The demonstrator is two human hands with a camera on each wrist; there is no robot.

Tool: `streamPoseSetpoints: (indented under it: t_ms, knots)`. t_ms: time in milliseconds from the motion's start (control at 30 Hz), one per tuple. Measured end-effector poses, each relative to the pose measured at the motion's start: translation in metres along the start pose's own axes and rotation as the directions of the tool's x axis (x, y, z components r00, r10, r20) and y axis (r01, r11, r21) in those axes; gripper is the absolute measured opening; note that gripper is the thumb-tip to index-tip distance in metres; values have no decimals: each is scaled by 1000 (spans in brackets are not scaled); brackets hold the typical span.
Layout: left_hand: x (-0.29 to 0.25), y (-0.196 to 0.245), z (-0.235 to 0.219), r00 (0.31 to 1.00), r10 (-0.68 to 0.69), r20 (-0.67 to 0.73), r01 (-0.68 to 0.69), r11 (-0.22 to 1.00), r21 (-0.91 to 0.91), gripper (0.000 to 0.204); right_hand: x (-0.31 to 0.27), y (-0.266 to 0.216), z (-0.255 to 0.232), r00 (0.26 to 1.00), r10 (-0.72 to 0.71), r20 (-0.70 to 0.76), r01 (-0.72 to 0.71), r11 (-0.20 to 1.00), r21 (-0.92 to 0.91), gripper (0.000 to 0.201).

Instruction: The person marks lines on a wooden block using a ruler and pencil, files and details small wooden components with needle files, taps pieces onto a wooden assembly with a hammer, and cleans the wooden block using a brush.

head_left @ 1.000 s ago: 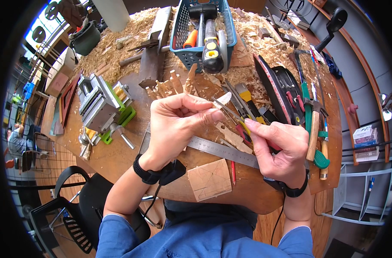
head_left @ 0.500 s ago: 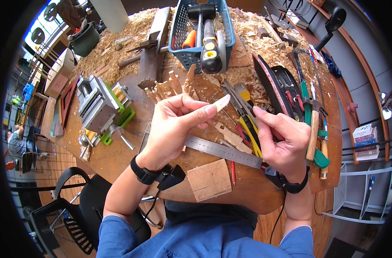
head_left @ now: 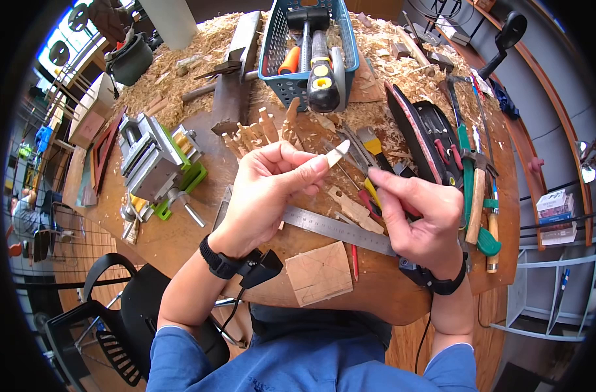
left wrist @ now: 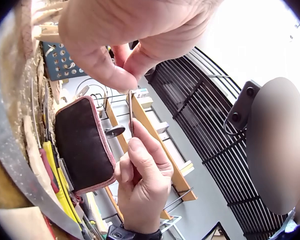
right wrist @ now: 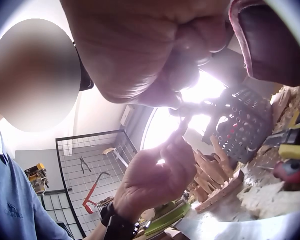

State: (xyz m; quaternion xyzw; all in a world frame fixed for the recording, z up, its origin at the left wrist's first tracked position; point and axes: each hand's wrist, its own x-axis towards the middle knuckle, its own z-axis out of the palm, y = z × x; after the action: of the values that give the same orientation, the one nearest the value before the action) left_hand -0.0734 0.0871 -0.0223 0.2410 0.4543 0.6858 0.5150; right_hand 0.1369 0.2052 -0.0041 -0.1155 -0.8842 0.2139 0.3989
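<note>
My left hand (head_left: 268, 186) pinches a small pale sliver (head_left: 339, 152) with a pointed tip between thumb and forefinger. Facing it, my right hand (head_left: 425, 212) pinches a thin grey strip (left wrist: 131, 114) that slants toward the sliver. Its exact kind cannot be told; edge-on in the left wrist view it is a narrow dark line between both hands' fingertips. Both hands are raised over the workbench (head_left: 245, 287). Beneath them lie a steel ruler (head_left: 340, 227), a square wooden board (head_left: 319, 274) with pencil lines and a red pencil (head_left: 355, 262).
A grey vise (head_left: 151, 160) stands at left. Behind the hands are carved wooden pegs (head_left: 265, 127) and a blue basket (head_left: 281, 85) of tools. A dark tool case (head_left: 415, 130), a hammer (head_left: 476, 202) and cutters crowd the right. Wood shavings (head_left: 376, 46) cover the far side.
The right hand drew the strip away from the sliver, then came back left toward it. The left hand turned the sliver so its tip points up and right, and more of it shows.
</note>
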Motion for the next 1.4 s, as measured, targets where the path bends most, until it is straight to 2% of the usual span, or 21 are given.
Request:
streamPoseSetpoints:
  t_ms: [67, 133, 233, 267, 333, 400, 467, 533, 600, 667, 733, 800, 867, 933, 1000, 1067, 1133, 1167, 1300, 1333, 1400]
  knots:
    - [1, -1, 0, 1000, -12, 3, 12, 1000, -2, 10, -1, 5, 4, 990, 40, -138, -45, 998, -34, 31]
    - [1, -2, 2, 1000, 10, -3, -10, 1000, -10, 10, 0, 3, -2, 989, 38, -140, -42, 999, -24, 33]
    - [0, -4, 3, 996, 85, 2, -85, 996, 35, 9, 1, -3, -7, 1000, -3, 24, 5, 999, -46, 32]
    - [0, -5, 3, 997, 83, 5, -83, 996, 36, 9, 0, -2, -5, 1000, 0, 22, 2, 999, -48, 32]
    - [0, -7, 5, 986, 161, -31, -156, 980, 122, 10, -1, 3, -1, 993, 64, -102, -68, 997, -37, 33]
    - [-1, -7, 6, 984, 173, -37, -165, 973, 164, 11, 0, 0, -4, 995, 36, -90, -39, 999, -30, 32]
    - [-2, -5, 7, 982, 184, -41, -171, 963, 210, 12, -1, -3, -5, 998, 12, 64, -8, 998, -62, 31]
    - [-3, -3, 10, 983, 167, -72, -147, 964, 223, 13, -1, 0, 1, 999, 22, 24, -21, 998, -67, 31]
    - [-3, -3, 9, 984, 161, -79, -140, 963, 230, 14, -3, 7, 4, 993, 62, -97, -66, 997, -43, 32]
    - [-3, -2, 9, 983, 160, -90, -135, 961, 241, 14, -1, 0, 1, 994, 61, -91, -61, 998, 2, 31]
    - [-3, -2, 9, 984, 158, -85, -135, 965, 224, 14, -2, -2, -2, 995, 48, 88, -44, 998, -39, 29]
    - [-3, -2, 6, 986, 149, -74, -127, 962, 241, 14, -2, -1, 2, 996, 82, 37, -82, 997, 2, 28]
    - [-3, -2, 7, 987, 145, -65, -124, 959, 254, 14, -3, 4, 3, 992, 85, -88, -88, 995, -35, 29]
    - [-4, -1, 7, 984, 162, -74, -129, 934, 333, 13, -2, -1, 1, 993, 87, -84, -85, 996, 20, 29]
    - [-4, -2, 7, 982, 175, -73, -141, 931, 337, 13, -3, -2, -2, 997, 52, 64, -48, 997, -58, 29]
    - [-4, -3, 8, 981, 183, -67, -151, 930, 336, 12, -2, 0, 1, 996, 88, 30, -87, 996, -22, 29]
    - [-4, -3, 7, 979, 196, -63, -164, 927, 337, 12, -2, 3, 4, 992, 45, -121, -44, 999, 9, 30]
    - [-4, -3, 7, 978, 197, -64, -165, 927, 337, 12, -3, -3, -4, 994, 108, -8, -108, 994, 16, 30]
    - [-4, -3, 6, 978, 199, -61, -166, 925, 343, 12, -3, 0, 0, 995, 98, 6, -97, 994, -59, 30]
    - [-4, -4, 5, 978, 203, -56, -172, 923, 345, 12, -3, 0, 1, 995, 98, 7, -97, 993, -60, 30]
    - [-4, -4, 8, 973, 220, -64, -187, 923, 337, 11, -1, 1, 4, 991, 83, -108, -79, 996, 45, 29]
